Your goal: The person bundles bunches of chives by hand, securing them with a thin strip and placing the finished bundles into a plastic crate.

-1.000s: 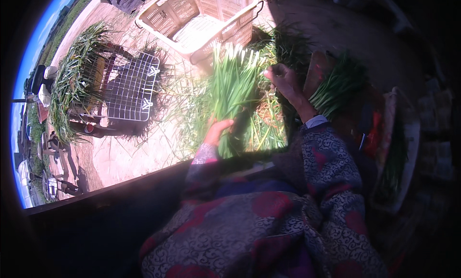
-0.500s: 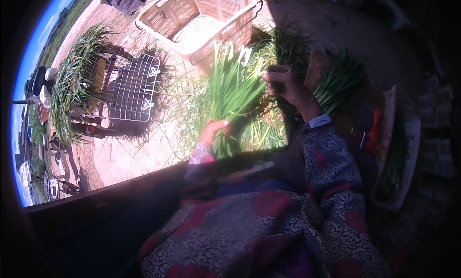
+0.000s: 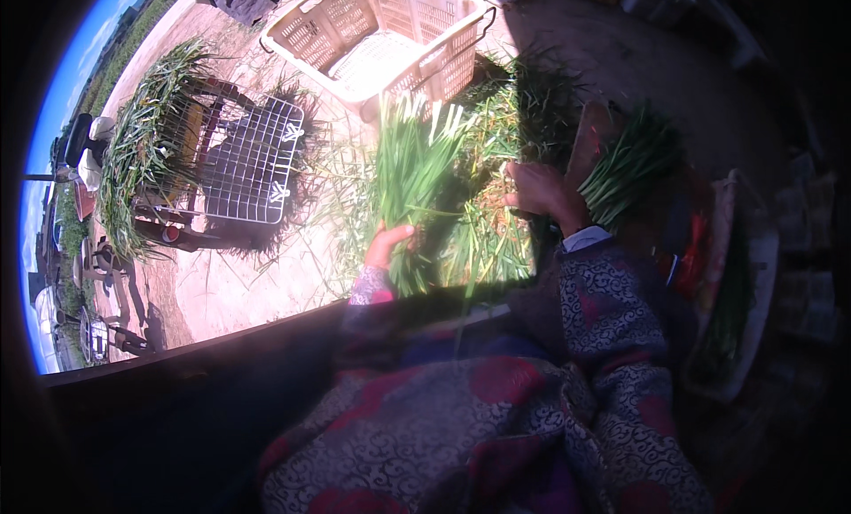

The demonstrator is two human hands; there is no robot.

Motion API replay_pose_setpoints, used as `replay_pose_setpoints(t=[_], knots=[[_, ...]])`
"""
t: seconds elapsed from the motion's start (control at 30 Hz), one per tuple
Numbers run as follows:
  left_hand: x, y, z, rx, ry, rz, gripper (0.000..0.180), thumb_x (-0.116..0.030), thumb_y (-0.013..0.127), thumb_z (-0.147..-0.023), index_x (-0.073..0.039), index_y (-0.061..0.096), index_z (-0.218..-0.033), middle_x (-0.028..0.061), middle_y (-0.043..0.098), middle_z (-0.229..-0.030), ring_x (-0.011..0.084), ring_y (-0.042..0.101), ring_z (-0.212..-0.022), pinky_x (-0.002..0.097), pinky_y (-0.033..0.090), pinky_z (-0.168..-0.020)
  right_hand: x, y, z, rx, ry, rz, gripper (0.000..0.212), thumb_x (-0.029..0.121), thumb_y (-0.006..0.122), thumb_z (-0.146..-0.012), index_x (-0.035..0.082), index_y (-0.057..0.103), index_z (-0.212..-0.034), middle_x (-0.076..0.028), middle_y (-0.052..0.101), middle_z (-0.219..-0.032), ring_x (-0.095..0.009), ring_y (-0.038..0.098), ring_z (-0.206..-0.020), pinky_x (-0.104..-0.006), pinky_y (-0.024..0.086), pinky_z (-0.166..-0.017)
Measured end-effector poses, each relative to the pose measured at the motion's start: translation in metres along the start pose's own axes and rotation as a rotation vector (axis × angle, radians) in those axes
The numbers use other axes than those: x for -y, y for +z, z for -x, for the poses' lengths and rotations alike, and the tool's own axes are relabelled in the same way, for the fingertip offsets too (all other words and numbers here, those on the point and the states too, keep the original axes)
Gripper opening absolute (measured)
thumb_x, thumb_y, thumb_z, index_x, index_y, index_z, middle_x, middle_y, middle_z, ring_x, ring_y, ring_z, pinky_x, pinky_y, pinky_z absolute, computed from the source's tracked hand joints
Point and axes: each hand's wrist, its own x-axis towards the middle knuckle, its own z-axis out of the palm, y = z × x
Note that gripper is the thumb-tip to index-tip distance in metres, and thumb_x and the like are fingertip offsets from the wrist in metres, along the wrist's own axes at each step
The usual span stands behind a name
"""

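Note:
My left hand (image 3: pixel 387 246) is closed round the lower part of a bunch of garlic chives (image 3: pixel 412 164). The bunch stands nearly upright, pale white stalk ends at the top and green leaves hanging below my fist. To the right of the bunch and apart from it, my right hand (image 3: pixel 542 191) is in shadow with its fingers curled in; whatever they hold, if anything, is too dark to make out. Beneath both hands lies a heap of loose leaves and trimmings (image 3: pixel 492 243). Another bunch of green chives (image 3: pixel 631 164) rests just beyond my right hand.
A pale plastic crate (image 3: pixel 381 48) with metal handles stands ahead in sunlight. At left is a cart with a white wire rack (image 3: pixel 253 164), draped with long grass-like leaves (image 3: pixel 151 150). A light-coloured crate (image 3: pixel 758 292) holding greens stands at my right, near something red (image 3: pixel 696 252).
My right hand has moved down and slightly right, away from the bunch. The bunch in my left hand has tilted a little to the left and its stalks have spread.

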Motion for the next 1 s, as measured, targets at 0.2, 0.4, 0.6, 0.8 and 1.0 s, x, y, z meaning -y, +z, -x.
replay_pose_setpoints(t=[0.2, 0.4, 0.6, 0.8, 1.0], knots=[[-0.003, 0.015, -0.001, 0.005, -0.034, -0.061, 0.039, 0.000, 0.068, -0.081, 0.002, 0.055, -0.118, 0.0140, 0.067, -0.087, 0.0160, 0.058, -0.059, 0.0272, 0.049, -0.054, 0.043, -0.016, -0.007, -0.431, -0.053, -0.098, 0.044, 0.029, 0.073, -0.088, 0.002, 0.060, -0.120, -0.016, 0.067, -0.082, -0.032, 0.066, -0.075, -0.0396, 0.052, -0.070], [-0.001, 0.025, 0.003, 0.030, -0.061, -0.121, 0.030, -0.008, 0.069, -0.083, 0.010, 0.061, -0.106, 0.0143, 0.066, -0.082, 0.0164, 0.054, -0.056, 0.0299, 0.044, -0.056, 0.034, -0.002, -0.017, -0.599, -0.331, 0.099, 0.025, 0.023, 0.064, -0.092, 0.005, 0.058, -0.076, -0.019, 0.061, -0.071, -0.040, 0.063, -0.068, -0.0490, 0.048, -0.060], [0.008, 0.000, -0.001, 0.023, -0.051, -0.149, 0.027, -0.005, 0.070, -0.082, 0.010, 0.062, -0.102, 0.0152, 0.067, -0.079, 0.0165, 0.054, -0.054, 0.0302, 0.043, -0.053, 0.010, -0.055, -0.012, -0.879, 0.241, -0.076, 0.025, 0.025, 0.064, -0.092, 0.004, 0.062, -0.080, -0.015, 0.065, -0.071, -0.031, 0.065, -0.063, -0.0405, 0.048, -0.058], [-0.003, 0.021, 0.006, -0.002, 0.021, -0.083, 0.039, -0.003, 0.069, -0.081, 0.005, 0.053, -0.116, 0.0169, 0.067, -0.089, 0.0168, 0.054, -0.054, 0.0295, 0.046, -0.052, 0.028, -0.004, -0.009, -0.240, 0.246, -0.634, 0.038, 0.037, 0.072, -0.088, 0.001, 0.064, -0.081, -0.006, 0.064, -0.071, -0.009, 0.056, -0.054, -0.0275, 0.044, -0.051], [-0.004, 0.031, 0.011, 0.042, 0.028, -0.015, 0.045, -0.001, 0.068, -0.080, 0.001, 0.051, -0.121, 0.0144, 0.063, -0.089, 0.0159, 0.052, -0.055, 0.0279, 0.045, -0.051, 0.030, -0.004, -0.008, -0.183, 0.220, -0.731, 0.025, 0.023, 0.071, -0.086, 0.000, 0.064, -0.079, -0.009, 0.065, -0.066, -0.010, 0.054, -0.046, -0.0250, 0.043, -0.047]])
